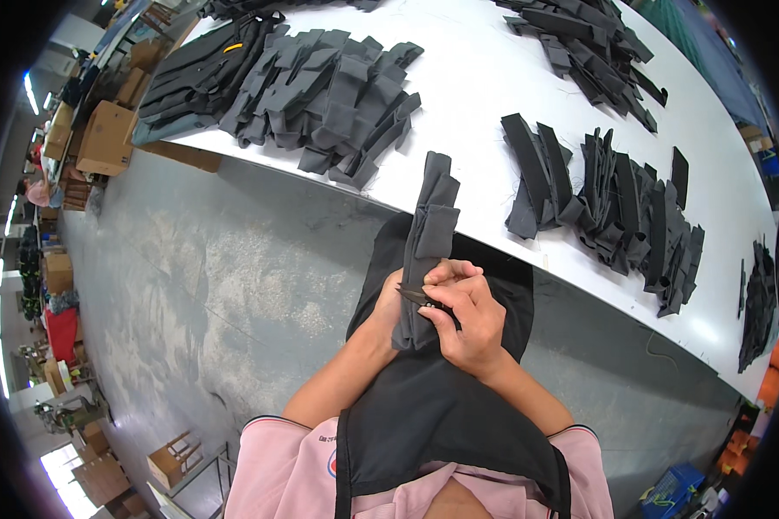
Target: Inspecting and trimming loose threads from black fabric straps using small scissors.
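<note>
A small stack of dark grey fabric strips [434, 227] lies lengthwise in front of me, its far end over the table edge. My left hand [388, 304] is closed around the near part of the stack from the left, partly hidden by the fabric. Dark thread snips [417, 297] are pinched in my right hand [474, 323], their pointed blades directed left across the strips. Whether the blades touch a thread is too small to tell.
The white table [459, 112] bears a large pile of grey strips [329, 99], folded black fabric pieces [203, 73] at the left, and dark strips [614, 203] at the right. Cardboard boxes [106, 138] stand beyond the floor at the left. A blue crate [673, 490] sits lower right.
</note>
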Demonstrator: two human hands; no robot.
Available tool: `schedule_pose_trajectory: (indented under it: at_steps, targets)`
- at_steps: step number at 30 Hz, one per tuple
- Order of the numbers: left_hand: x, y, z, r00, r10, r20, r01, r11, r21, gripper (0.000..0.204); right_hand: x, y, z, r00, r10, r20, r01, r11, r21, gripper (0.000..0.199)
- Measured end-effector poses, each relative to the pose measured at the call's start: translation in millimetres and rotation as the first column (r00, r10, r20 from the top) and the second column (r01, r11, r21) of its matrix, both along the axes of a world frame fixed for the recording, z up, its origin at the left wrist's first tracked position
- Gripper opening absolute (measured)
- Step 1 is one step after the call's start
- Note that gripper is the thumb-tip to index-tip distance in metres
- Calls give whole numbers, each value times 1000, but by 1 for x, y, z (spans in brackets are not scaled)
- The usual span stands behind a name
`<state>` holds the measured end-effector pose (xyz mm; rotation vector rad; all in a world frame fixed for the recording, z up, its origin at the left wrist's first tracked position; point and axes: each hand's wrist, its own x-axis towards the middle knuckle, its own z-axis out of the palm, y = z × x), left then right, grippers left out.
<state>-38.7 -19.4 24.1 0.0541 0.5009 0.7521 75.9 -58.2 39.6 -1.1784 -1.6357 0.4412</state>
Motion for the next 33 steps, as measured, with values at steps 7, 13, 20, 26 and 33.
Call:
schedule_pose_trajectory:
  at_steps: [7, 13, 20, 26, 33]
  targets:
    - [-2, -2, -11, 997, 54, 46, -55, 998, 12, 34, 4, -8, 5, 999, -40, -14, 39, 998, -40, 29]
    - [-3, -4, 18, 854, 48, -518, 78, 973, 219, 58, 2, 1, 5, 899, -20, -438, -203, 866, -457, 42]
    - [-9, 5, 16, 956, 174, -235, -88, 938, 336, 46, 7, -11, -1, 663, -117, -740, -468, 706, -531, 29]
    - [-18, 8, 17, 904, 154, -400, -33, 956, 292, 35, 33, -2, 15, 988, -150, -39, 137, 962, -234, 35]
    - [-15, 3, 29, 896, 74, -438, 59, 957, 282, 34, 41, 27, 12, 980, -119, 159, 136, 986, -100, 28]
